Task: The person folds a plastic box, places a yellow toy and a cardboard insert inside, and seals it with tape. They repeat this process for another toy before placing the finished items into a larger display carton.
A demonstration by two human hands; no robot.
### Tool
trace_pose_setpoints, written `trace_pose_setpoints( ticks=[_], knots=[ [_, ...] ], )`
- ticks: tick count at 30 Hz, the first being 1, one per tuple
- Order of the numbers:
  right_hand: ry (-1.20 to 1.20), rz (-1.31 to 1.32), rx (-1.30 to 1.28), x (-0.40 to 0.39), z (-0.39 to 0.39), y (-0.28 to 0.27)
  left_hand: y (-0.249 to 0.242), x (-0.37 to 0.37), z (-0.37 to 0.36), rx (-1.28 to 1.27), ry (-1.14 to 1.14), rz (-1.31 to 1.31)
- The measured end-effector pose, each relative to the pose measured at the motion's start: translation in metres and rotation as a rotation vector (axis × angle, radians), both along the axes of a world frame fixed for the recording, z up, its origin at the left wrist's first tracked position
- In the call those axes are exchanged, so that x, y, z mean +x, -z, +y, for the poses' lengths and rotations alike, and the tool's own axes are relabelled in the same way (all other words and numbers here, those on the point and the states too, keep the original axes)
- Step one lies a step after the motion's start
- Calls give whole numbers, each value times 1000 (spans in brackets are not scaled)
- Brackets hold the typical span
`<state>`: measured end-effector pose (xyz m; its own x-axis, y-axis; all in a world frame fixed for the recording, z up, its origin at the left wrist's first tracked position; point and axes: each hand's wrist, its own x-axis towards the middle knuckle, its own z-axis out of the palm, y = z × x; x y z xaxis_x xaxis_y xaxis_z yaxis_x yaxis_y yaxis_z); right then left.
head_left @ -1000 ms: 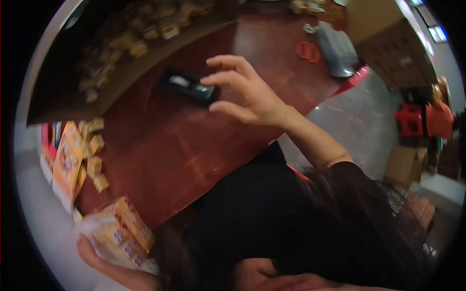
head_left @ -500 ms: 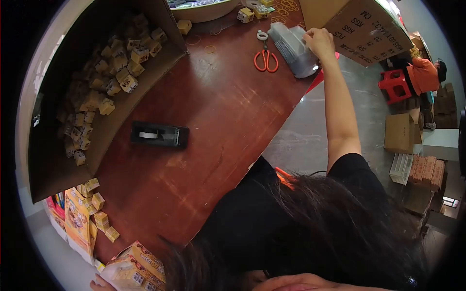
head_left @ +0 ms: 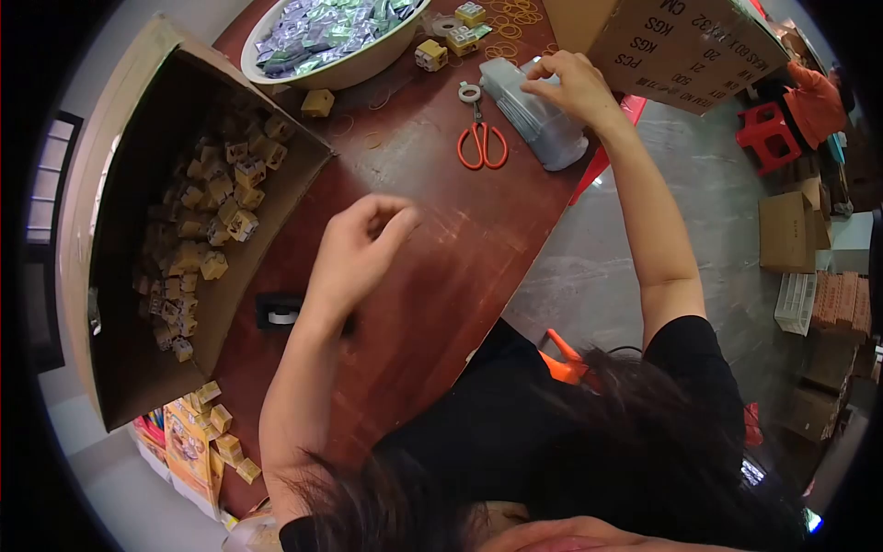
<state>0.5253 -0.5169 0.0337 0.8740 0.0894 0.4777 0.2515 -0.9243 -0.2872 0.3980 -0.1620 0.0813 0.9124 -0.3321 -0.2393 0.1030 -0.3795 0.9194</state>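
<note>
My left hand (head_left: 363,244) is raised over the red-brown table (head_left: 414,304), its fingers curled and thumb close to them, with nothing visible between them. Below its wrist is a black tape dispenser (head_left: 276,315), partly hidden by the forearm. Over a stack of clear plastic bags (head_left: 529,115) at the table's right edge, my right hand (head_left: 566,87) has its thumb and fingertips close together; what they hold is too small to tell. Red-handled scissors (head_left: 482,147) lie left of the bags, beside a white ring (head_left: 469,92).
An open carton (head_left: 276,198) of small yellow boxes stands at left. A bowl (head_left: 340,74) of shiny packets is at the back, near rubber bands (head_left: 515,18) and loose yellow boxes (head_left: 430,55). Another carton (head_left: 676,55) is at right. A person in orange (head_left: 814,101) is beyond, by a red stool (head_left: 768,138).
My left hand has come up from the lower left, away from the printed box, to over the table. My right hand has shifted slightly over the bags. The view has shifted too, showing more of the bowl.
</note>
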Motion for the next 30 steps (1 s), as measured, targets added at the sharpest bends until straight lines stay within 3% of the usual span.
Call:
trace_pose_setpoints(
  ticks=[2, 6, 8, 10, 12, 13, 15, 16, 18, 20, 22, 25, 30],
  knots=[
    [-63, 402, -68, 3, 7, -15, 10, 40, -48, -102, -23, 143],
    [-182, 722, -1, 16, 9, -17, 44, 102, -113, -173, -31, 357],
    [-594, 938, 365, -22, 1, -49, 52, 117, -131, -230, -50, 430],
    [-1010, 756, 797, -45, -35, -65, 54, 125, -145, -224, -105, 426],
    [-1072, 436, 1283, -51, -64, -57, 59, 129, -157, -213, -114, 390],
    [-716, 447, 1224, -50, -72, -51, 62, 130, -163, -201, -116, 354],
    [-97, 654, 787, -43, -64, -30, 69, 137, -176, -150, -104, 402],
    [-24, 429, 488, -32, -61, 8, 71, 139, -183, -106, -99, 442],
    [49, 474, 691, -23, -44, 40, 68, 133, -195, -81, -105, 388],
    [58, 566, 656, -21, -38, 43, 66, 132, -199, -61, -132, 330],
    [81, 510, 624, -26, -30, 44, 65, 131, -197, 95, -133, 57],
    [114, 374, 606, -34, -16, 43, 59, 131, -195, 120, -123, -107],
    [101, 407, 666, -35, -3, 39, 68, 139, -187, 106, -229, -234]
  ],
)
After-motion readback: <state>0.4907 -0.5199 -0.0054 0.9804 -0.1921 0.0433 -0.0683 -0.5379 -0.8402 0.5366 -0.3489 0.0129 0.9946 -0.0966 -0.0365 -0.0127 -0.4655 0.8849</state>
